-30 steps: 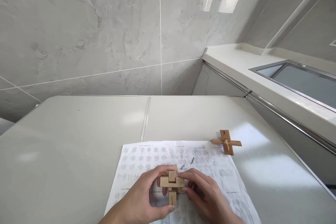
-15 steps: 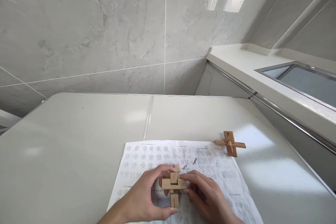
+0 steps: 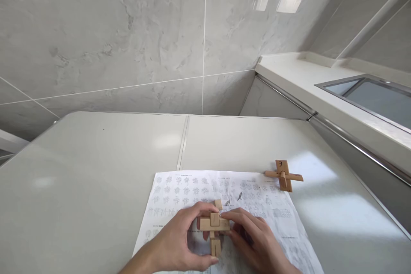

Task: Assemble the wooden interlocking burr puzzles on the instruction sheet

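In the head view, the left hand (image 3: pixel 175 234)'s grip spans the interlocking wooden burr puzzle (image 3: pixel 214 221), thumb at its near end, while the right hand (image 3: pixel 258 239) pinches its right side, over the printed sheet (image 3: pixel 173 195) on the desk (image 3: pixel 96 175). It is probably light, stiff and smooth; flat bar ends should suit fingertips best.

- Seemingly a kitchen or utility room; hard to tell which
- Beyond the grip of the left hand (image 3: pixel 178 234): glossy, grey, marble-patterned wall tiles (image 3: pixel 135 30)
- Ahead and right of the grip of the right hand (image 3: pixel 255 237): a white counter (image 3: pixel 295 69) with a metal-framed, sink-like inset (image 3: pixel 375 96)
- Below both grips: a pale table (image 3: pixel 128 150)
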Demonstrator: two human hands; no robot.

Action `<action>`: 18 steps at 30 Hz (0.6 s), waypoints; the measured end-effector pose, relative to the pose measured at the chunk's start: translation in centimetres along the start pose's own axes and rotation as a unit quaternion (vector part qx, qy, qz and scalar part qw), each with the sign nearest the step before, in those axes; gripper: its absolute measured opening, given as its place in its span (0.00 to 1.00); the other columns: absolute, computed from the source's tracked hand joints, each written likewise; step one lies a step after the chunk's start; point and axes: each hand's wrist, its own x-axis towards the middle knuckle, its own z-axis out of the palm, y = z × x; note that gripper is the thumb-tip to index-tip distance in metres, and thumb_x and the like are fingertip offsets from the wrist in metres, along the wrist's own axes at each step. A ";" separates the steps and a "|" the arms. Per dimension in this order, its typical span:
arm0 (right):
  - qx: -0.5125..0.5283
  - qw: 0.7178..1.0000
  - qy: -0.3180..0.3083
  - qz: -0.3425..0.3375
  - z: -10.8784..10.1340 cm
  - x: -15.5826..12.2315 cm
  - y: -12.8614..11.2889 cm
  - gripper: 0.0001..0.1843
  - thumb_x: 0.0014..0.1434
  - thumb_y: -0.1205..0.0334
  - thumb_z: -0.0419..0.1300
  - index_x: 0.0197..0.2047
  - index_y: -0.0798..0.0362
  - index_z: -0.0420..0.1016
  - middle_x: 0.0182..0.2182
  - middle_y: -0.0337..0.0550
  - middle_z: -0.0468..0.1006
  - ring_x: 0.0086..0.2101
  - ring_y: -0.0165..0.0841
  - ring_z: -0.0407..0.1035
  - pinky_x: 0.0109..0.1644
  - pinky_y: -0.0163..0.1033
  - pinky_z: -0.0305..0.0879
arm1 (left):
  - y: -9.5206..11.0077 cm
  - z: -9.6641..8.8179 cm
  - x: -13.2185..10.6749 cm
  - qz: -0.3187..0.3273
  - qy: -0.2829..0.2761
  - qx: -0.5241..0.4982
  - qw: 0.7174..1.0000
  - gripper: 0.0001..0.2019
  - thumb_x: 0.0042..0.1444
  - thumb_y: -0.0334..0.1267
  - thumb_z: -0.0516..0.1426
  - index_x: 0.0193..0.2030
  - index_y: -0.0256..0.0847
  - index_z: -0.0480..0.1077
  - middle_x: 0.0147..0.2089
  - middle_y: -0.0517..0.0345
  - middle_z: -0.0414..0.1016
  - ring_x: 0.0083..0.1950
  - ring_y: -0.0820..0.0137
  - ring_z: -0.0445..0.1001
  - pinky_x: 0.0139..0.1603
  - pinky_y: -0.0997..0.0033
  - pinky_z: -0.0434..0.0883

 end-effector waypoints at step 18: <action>0.010 1.000 -0.004 0.026 -0.2 0.2 -0.2 0.12 0.78 0.61 0.53 0.62 0.45 0.67 0.42 0.40 0.83 0.27 0.29 0.76 0.29 0.33 0.73 | 0.1 -0.4 0.0 -0.002 0.066 -0.076 0.995 0.33 0.52 0.40 0.70 0.64 0.50 0.66 0.52 0.56 0.78 0.47 0.61 0.77 0.55 0.58 0.74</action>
